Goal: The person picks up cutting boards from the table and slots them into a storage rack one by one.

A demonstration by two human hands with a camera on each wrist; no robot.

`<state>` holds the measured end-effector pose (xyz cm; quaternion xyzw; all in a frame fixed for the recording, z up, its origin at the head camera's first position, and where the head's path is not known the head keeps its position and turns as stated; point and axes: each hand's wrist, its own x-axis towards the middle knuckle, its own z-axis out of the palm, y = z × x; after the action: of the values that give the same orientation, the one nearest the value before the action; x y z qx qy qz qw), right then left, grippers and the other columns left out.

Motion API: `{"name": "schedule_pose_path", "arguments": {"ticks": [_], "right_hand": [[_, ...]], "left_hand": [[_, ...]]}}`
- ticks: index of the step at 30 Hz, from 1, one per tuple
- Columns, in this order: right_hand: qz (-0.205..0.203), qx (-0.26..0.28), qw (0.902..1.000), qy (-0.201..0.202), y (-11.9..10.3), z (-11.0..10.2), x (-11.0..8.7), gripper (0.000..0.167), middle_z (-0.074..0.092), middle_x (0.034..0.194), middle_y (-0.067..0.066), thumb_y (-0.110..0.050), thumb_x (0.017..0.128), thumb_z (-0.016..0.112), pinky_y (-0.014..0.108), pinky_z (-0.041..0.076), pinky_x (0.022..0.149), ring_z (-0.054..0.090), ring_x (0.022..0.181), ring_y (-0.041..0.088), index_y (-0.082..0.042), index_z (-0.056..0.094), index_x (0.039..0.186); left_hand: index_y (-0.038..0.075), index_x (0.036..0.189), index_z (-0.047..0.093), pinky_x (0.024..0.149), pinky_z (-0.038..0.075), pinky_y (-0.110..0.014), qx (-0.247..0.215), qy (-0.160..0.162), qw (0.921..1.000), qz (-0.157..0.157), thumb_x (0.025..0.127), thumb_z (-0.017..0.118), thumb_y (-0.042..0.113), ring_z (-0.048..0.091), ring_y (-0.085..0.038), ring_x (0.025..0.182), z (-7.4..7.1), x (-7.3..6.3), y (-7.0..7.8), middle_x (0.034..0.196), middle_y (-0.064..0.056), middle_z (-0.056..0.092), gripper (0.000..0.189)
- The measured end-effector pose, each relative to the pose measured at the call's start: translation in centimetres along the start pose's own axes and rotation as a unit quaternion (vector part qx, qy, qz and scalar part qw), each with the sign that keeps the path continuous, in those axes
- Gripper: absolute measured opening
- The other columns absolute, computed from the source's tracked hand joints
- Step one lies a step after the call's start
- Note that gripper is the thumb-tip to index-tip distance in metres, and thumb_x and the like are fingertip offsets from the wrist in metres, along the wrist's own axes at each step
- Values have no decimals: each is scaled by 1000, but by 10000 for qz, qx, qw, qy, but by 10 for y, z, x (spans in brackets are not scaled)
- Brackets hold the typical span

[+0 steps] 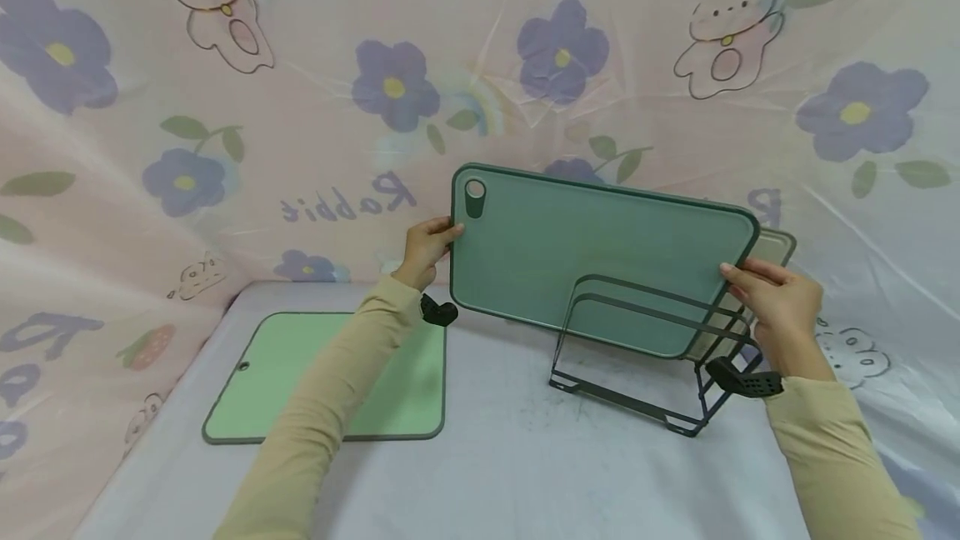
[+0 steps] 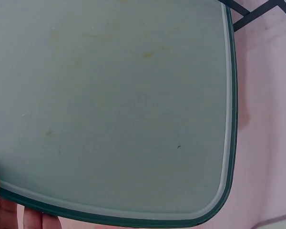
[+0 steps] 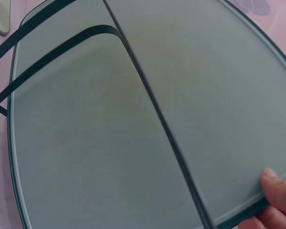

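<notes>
Both hands hold a dark-rimmed green cutting board (image 1: 585, 248), tilted with its left end higher. My left hand (image 1: 427, 248) pinches its left edge below the hole, thumb on the front face. At the right edge, my right hand (image 1: 783, 302) grips it with the thumb in front and fingers behind. The board's lower right part sits behind the front hoops of a black wire rack (image 1: 630, 398). In the right wrist view the rack's bars (image 3: 157, 107) cross in front of the board. Behind it, a beige board (image 1: 777, 247) stands at the rack's far side, mostly hidden.
A light green cutting board (image 1: 405, 382) with a grey rim lies flat on the left of the white-covered table (image 1: 510, 473), partly covered by the left sleeve. A patterned curtain (image 1: 480, 48) with rabbits and flowers hangs behind and at the sides.
</notes>
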<state>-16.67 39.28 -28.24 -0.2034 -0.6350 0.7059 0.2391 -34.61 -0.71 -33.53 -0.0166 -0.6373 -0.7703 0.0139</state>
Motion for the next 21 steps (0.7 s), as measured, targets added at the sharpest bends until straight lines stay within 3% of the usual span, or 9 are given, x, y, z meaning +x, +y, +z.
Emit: {"name": "schedule_pose_path", "arguments": {"ticks": [7, 21], "right_hand": [[109, 203, 9996, 154, -6, -16, 3, 25, 64, 86, -5, -5, 68, 88, 19, 53, 65, 66, 69, 5, -12, 70, 84], [186, 617, 9974, 329, -11, -44, 3, 24, 64, 82, -4, 4, 67, 86, 22, 54, 62, 67, 65, 8, -11, 72, 81]], "left_hand": [[-4, 123, 64, 93, 48, -35, 16, -199, 9998, -15, 89, 71, 8, 61, -26, 105, 15, -1, 0, 117, -17, 64, 36], [-5, 119, 65, 90, 49, -34, -139, -377, 9992, -43, 88, 72, 3, 63, -24, 100, 44, -4, -3, 115, -18, 65, 33]]}}
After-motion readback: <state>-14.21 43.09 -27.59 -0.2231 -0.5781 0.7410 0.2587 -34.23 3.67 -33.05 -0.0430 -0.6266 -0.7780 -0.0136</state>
